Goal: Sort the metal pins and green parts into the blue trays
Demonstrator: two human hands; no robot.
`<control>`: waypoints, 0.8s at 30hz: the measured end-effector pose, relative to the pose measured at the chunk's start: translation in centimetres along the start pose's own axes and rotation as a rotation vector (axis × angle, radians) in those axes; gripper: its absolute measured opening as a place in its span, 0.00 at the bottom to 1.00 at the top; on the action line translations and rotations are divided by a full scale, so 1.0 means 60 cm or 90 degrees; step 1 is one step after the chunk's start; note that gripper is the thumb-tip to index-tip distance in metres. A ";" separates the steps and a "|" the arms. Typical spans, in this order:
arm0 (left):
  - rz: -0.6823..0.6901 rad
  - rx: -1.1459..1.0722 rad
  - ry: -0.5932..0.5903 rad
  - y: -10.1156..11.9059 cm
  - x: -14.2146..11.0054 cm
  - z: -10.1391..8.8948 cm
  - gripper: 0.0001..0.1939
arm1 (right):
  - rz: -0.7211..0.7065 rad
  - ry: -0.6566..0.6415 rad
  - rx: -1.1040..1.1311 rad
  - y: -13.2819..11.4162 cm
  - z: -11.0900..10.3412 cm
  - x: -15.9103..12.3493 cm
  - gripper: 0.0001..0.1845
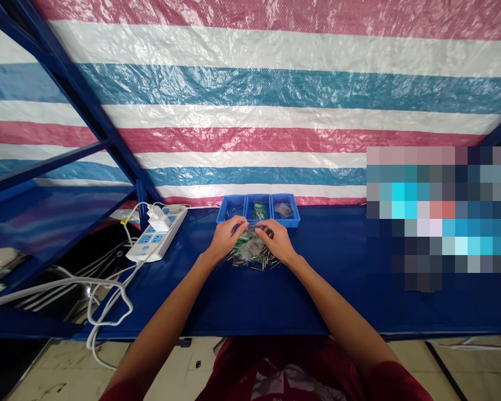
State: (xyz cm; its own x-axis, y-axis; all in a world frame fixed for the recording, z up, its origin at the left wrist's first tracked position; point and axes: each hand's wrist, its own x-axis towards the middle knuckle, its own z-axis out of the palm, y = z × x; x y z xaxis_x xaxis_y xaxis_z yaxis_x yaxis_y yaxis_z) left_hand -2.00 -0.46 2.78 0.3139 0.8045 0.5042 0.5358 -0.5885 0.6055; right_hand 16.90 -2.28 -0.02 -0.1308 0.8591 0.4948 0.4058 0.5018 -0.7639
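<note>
My left hand and my right hand meet over a pile of small parts, fingers curled inward. Between their fingertips stretches a see-through edge, which looks like a clear plastic bag; each hand pinches one side. Just below lies the pile, with crumpled clear bags, green pieces like small circuit boards and several thin metal pins. Behind my hands stands a blue tray in three compartments: thin metal pieces at left, green boards in the middle, a clear bag at right.
A white power strip with a plugged-in charger lies left on the blue table. White cables loop over the table's left front. Blue frame bars and a striped plastic sheet stand behind. The right side is blurred out.
</note>
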 end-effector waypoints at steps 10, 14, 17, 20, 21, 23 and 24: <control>-0.139 -0.313 0.022 -0.006 -0.001 0.036 0.18 | 0.015 0.056 0.036 -0.006 0.002 -0.002 0.15; -0.191 -0.358 0.022 -0.003 0.000 0.037 0.19 | 0.025 0.062 0.041 -0.008 -0.001 -0.003 0.17; -0.192 -0.379 0.024 0.001 0.001 0.034 0.22 | -0.011 0.051 0.036 -0.007 -0.003 -0.003 0.21; -0.181 -0.414 0.006 0.003 0.001 0.032 0.27 | -0.066 0.050 -0.006 -0.003 -0.002 -0.003 0.18; -0.174 -0.416 -0.007 0.003 0.001 0.032 0.25 | -0.074 0.058 -0.016 -0.002 -0.002 -0.003 0.15; -0.153 -0.392 -0.032 0.003 0.001 0.033 0.20 | -0.082 0.083 -0.028 0.001 -0.001 -0.002 0.13; -0.136 -0.364 -0.038 0.002 0.000 0.033 0.19 | -0.083 0.094 -0.031 0.002 0.000 -0.002 0.13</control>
State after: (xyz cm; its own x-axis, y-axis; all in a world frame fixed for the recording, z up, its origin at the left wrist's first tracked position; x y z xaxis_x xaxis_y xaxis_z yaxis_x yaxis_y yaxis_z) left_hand -0.38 -0.38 1.66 0.2983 0.9029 0.3096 0.0922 -0.3501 0.9322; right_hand 16.99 -2.32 -0.19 -0.0530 0.7615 0.6460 0.4384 0.5990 -0.6701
